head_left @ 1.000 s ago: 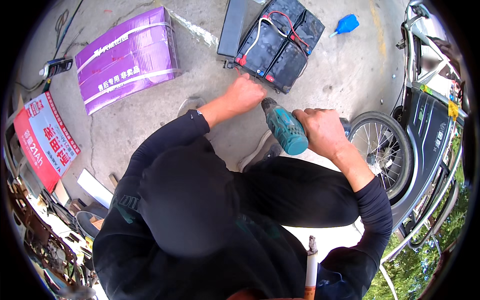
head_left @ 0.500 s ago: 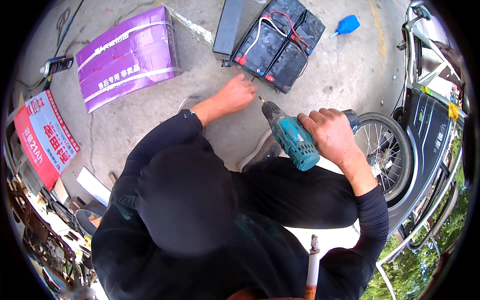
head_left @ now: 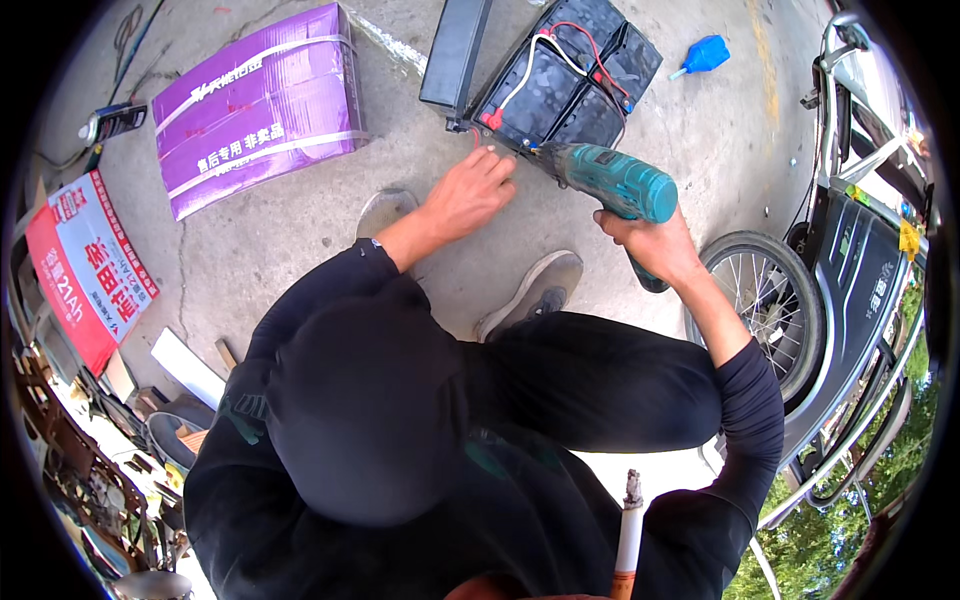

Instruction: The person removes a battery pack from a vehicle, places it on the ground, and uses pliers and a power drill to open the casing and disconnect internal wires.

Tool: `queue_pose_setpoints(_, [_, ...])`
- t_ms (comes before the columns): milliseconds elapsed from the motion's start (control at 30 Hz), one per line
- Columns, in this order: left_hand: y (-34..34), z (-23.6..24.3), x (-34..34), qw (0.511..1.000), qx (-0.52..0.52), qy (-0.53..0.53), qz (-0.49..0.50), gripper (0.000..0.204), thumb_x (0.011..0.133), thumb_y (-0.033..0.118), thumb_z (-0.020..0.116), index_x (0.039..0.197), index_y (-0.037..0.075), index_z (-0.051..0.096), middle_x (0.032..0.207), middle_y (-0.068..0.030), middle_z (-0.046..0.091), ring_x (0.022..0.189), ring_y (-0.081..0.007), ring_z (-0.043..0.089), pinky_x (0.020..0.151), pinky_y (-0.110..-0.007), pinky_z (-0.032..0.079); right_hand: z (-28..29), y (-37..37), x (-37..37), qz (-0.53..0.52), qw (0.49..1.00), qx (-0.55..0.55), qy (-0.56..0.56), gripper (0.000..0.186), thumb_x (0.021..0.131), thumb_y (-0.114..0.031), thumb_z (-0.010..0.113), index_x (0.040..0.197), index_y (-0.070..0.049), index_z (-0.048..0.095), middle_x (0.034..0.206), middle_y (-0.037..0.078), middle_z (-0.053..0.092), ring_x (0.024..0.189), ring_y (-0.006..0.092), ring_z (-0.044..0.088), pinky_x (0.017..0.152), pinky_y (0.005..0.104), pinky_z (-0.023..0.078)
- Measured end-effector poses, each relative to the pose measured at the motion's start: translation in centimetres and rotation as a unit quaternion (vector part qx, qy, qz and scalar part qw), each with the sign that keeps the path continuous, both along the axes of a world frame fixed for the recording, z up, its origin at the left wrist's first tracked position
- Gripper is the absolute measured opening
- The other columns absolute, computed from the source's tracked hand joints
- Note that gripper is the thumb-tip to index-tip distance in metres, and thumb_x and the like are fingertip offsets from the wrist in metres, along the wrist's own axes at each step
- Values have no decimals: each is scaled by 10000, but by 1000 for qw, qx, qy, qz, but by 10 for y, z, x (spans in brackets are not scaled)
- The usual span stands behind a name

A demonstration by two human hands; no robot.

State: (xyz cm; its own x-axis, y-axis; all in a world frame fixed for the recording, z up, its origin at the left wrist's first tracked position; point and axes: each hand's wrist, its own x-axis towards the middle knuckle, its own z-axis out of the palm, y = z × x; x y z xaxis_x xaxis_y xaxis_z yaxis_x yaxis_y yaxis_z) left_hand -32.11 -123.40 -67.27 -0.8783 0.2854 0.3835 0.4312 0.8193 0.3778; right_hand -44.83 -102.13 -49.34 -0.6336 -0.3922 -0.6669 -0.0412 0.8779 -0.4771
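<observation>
My right hand point(head_left: 655, 245) grips the handle of a teal and black cordless drill point(head_left: 615, 180). The drill's front end reaches the near edge of a group of black batteries point(head_left: 560, 90), joined by red, white and dark wires. Its bit tip is hard to make out against the battery edge. My left hand point(head_left: 468, 195) is closed just left of the drill tip, fingers curled at a thin red wire point(head_left: 476, 137) that runs from the near end of a long dark case point(head_left: 455, 55). Whatever lies between its fingertips is mostly hidden.
A purple strapped carton point(head_left: 260, 105) stands at left, near a spray can point(head_left: 112, 122) and a red-white carton piece point(head_left: 90, 270). A blue squeeze bottle point(head_left: 706, 53) lies beyond the batteries. An electric two-wheeler's wheel point(head_left: 765, 310) is at right. A lit cigarette point(head_left: 628, 540) shows below.
My right hand has turned and raised the drill, bringing its tip to the near edge of the batteries. My left hand stays almost in place by the red wire.
</observation>
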Motion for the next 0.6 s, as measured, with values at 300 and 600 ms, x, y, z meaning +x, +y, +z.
queue_pose_setpoints(300, [-3,0,11,993,-94,-71,-13,162,811,189,630,857,93,752,1233,-106,599,1180,-241,574,1169,-479,369,0,0,0,-46,998,-32,-7,348,839,-153,770,1149,-15,689,946,90,731,826,181,665,792,353,542])
queue_pose_setpoints(600, [-11,-5,19,983,-161,-79,-27,267,789,192,632,934,36,792,1429,-110,535,1376,-232,460,1206,-472,311,1,-4,-5,-40,999,-28,-15,275,885,-171,768,1098,-18,686,858,20,684,693,123,625,657,311,524])
